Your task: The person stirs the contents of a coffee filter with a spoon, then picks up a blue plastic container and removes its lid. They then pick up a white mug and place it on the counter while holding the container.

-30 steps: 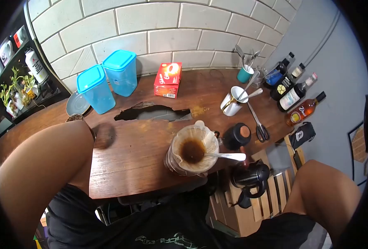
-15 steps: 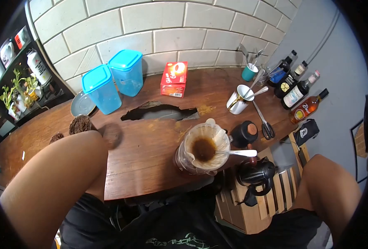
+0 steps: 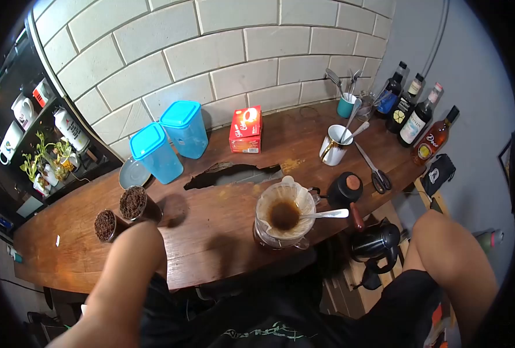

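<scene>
Neither of my hands shows; only my bent left arm (image 3: 121,278) and bent right arm (image 3: 454,255) are visible, at the lower sides. What the hands hold cannot be seen. Between the arms, a clear dripper (image 3: 263,211) with a paper filter sits on a glass server (image 3: 267,239) near the table's front edge. Dark brown liquid (image 3: 284,215) fills part of the filter, and a spoon (image 3: 330,214) lies over its right side. Beyond the left elbow stand two containers of dark brown grounds, one nearer (image 3: 105,225) and one farther (image 3: 133,201).
On the wooden table (image 3: 211,214) are blue-lidded containers (image 3: 158,153), a red box (image 3: 246,130), a white mug (image 3: 334,145), scissors (image 3: 379,178), a black pot (image 3: 343,190) and several bottles (image 3: 417,119). The tabletop has a jagged hole (image 3: 231,174). A black kettle (image 3: 373,242) stands lower right.
The head view has shifted. My left arm has drawn back toward the bottom, uncovering more of the two containers of grounds. The spoon still lies across the dripper.
</scene>
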{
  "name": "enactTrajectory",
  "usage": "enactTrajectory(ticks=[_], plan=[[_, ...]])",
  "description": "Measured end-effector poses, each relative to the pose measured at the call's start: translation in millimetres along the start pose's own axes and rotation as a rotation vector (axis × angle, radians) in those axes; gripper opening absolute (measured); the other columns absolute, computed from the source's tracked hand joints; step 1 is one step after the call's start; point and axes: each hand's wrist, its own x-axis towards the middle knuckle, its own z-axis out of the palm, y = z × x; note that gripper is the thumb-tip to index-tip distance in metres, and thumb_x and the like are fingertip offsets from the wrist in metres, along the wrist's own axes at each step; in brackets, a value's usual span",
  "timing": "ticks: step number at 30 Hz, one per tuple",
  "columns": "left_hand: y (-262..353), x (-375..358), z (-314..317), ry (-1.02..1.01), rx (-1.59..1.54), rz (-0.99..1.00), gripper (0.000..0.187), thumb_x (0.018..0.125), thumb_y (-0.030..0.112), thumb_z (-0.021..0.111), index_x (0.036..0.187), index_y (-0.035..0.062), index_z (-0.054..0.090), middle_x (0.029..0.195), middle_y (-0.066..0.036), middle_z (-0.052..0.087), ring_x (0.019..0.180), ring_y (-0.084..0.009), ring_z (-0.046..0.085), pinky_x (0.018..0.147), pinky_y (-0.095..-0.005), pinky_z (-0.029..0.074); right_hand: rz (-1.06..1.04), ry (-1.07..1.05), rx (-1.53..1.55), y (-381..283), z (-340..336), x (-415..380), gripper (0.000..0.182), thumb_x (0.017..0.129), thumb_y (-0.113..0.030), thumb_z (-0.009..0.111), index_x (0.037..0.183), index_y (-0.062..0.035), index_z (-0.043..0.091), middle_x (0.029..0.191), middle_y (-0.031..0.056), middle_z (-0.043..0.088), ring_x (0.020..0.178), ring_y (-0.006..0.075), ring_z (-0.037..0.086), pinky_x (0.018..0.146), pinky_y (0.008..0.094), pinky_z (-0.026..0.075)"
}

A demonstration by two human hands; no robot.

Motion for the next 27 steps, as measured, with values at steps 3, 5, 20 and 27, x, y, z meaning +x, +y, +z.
enactTrajectory(ticks=[3, 5, 20, 27], plan=[[-168.9, -31.5, 133.7, 0.028, 0.012, -0.017, 0.098, 0.078, 0.075, 0.056, 0.143, 0.0055, 0.031, 0.134, -0.022, 0.041, 0.112, -0.0339, 0.053, 0.097, -0.0538, 0.041, 0.017, -0.026, -0.003, -11.3, -10.6, 2.1, 0.055, 0.097, -0.043, 0.044, 0.127, 0.0023, 0.049, 0.120, 0.0266, 0.053, 0.108, 0.0387, 0.055, 0.085, 0.0497, 0.048], [-164.5, -63.5, 131.3, 0.088, 0.005, -0.247, 0.089, 0.079, 0.073, 0.056, 0.139, 0.0103, 0.037, 0.137, -0.018, 0.042, 0.120, -0.0361, 0.047, 0.103, -0.0556, 0.033, 0.018, -0.037, -0.014, -15.5, -15.3, 5.1, 0.055, 0.096, -0.043, 0.044, 0.127, 0.0025, 0.049, 0.120, 0.0267, 0.053, 0.108, 0.0387, 0.055, 0.086, 0.0498, 0.048], [-144.2, -264.9, 75.0, -0.406, 0.221, -1.072, 0.124, 0.058, 0.071, 0.080, 0.142, 0.0006, 0.020, 0.133, -0.022, 0.033, 0.129, -0.0368, 0.037, 0.109, -0.0522, 0.030, 1.276, -0.305, 0.373, -44.9, 123.3, -82.9, 0.055, 0.095, -0.047, 0.056, 0.122, 0.0004, 0.044, 0.091, 0.0074, 0.052, 0.079, 0.0101, 0.047, 0.069, 0.0242, 0.037], [-140.6, -279.4, 68.3, -0.534, 0.092, -1.255, 0.131, 0.057, 0.059, 0.087, 0.148, 0.0006, 0.012, 0.145, -0.025, 0.029, 0.136, -0.0396, 0.034, 0.114, -0.0523, 0.027, 1.200, -0.561, 0.339, -38.9, 131.1, -110.4, 0.041, 0.093, -0.041, 0.063, 0.084, -0.0027, 0.051, 0.065, -0.0019, 0.045, 0.058, 0.0043, 0.041, 0.052, 0.0212, 0.029]])
